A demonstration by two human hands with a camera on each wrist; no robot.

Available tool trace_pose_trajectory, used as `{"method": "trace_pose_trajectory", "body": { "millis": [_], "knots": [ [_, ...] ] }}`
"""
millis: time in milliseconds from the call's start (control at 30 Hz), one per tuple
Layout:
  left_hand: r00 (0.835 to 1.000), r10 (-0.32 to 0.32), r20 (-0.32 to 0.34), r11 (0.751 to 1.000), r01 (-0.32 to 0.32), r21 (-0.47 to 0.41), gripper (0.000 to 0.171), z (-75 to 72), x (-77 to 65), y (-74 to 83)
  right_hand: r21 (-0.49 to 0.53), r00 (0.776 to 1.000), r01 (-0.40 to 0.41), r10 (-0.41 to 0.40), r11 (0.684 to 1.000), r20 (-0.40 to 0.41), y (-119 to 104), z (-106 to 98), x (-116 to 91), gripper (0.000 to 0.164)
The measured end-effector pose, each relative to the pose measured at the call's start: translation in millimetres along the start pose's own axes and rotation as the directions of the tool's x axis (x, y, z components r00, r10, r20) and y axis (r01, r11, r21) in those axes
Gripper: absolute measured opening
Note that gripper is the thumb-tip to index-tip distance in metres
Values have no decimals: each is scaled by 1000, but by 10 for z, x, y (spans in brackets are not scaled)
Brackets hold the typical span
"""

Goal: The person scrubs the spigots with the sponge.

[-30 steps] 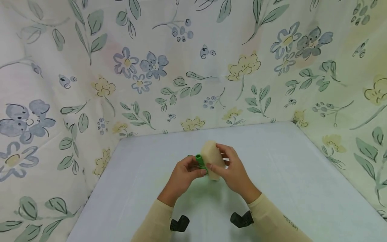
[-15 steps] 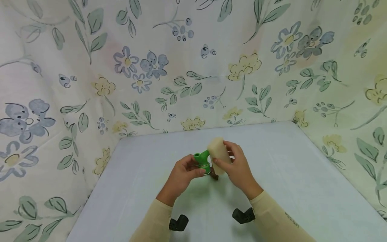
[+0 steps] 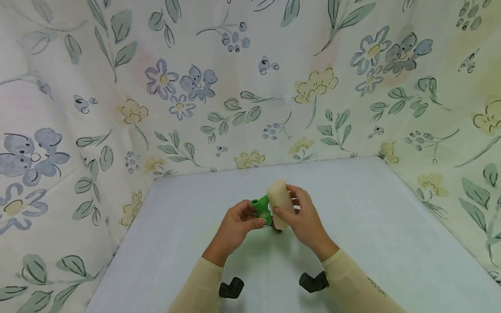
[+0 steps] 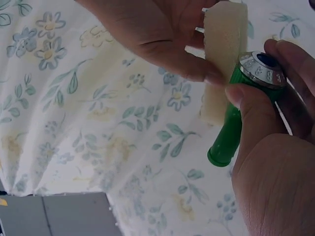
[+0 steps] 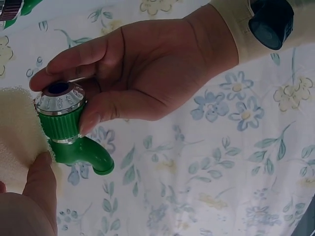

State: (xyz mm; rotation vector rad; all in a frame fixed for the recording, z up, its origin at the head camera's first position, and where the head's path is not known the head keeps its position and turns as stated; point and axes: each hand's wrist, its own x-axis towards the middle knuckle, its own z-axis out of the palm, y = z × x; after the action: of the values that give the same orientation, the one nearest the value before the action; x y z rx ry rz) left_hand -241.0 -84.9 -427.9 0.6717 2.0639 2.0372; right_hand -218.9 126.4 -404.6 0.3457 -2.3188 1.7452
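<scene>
A green plastic tap [image 3: 262, 206] with a ribbed collar and a silver cap with a dark blue centre [image 4: 266, 60] is held by my left hand [image 3: 236, 224]. Thumb and fingers pinch it around the collar, and its curved spout [image 5: 96, 156] points away from the palm. My right hand [image 3: 307, 217] grips a cream sponge block [image 3: 279, 204], thumb on the near face and fingers behind. The sponge lies against the tap's side and hides part of it. A small brown piece [image 3: 278, 230] shows below the sponge; what it belongs to is unclear.
A white-covered table [image 3: 188, 261] lies under both hands. Behind it hangs a floral cloth [image 3: 242, 108]. Black angled devices [image 3: 232, 288] sit at both wrists. At the corner of the right wrist view, a green and dark red object [image 5: 11, 11] is partly visible.
The sponge moved right and up off the tap, uncovering more of it and a brown part, then came slightly back left and down. My left hand stayed nearly still.
</scene>
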Motion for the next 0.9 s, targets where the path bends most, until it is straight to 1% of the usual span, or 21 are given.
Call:
{"method": "trace_pose_trajectory", "body": {
  "millis": [133, 233, 333, 433, 567, 700, 800, 900],
  "knots": [
    [1000, -2, -2, 1000, 3, 14, 29, 19, -25, 76, -3, 1000, 9, -9, 1000, 9, 162, 43, 22, 68],
    [1000, 12, -6, 999, -11, 30, 27, 51, -51, 165, -4, 999, 34, -34, 999, 18, 195, 59, 12, 68],
    [1000, 15, -19, 999, -14, 48, 24, 78, -68, 222, 9, 997, 54, -55, 998, 49, 196, 89, -8, 66],
    [999, 1, -43, 998, 1, 62, 22, 86, -69, 220, 19, 994, 74, -75, 997, 77, 169, 127, -31, 65],
    [998, -14, -69, 996, 20, 83, 20, 86, -65, 215, 57, 989, 94, -100, 994, 106, 115, 156, -59, 62],
    [995, -23, -93, 996, 32, 88, 18, 80, -58, 219, 83, 975, 140, -152, 987, 160, 69, 159, -75, 61],
    [995, -28, -94, 996, 35, 76, 18, 75, -59, 218, 83, 967, 168, -180, 982, 179, 53, 152, -76, 62],
    [996, -24, -86, 997, 30, 70, 18, 75, -60, 209, 86, 967, 167, -181, 982, 181, 49, 145, -73, 62]
  ]
}}
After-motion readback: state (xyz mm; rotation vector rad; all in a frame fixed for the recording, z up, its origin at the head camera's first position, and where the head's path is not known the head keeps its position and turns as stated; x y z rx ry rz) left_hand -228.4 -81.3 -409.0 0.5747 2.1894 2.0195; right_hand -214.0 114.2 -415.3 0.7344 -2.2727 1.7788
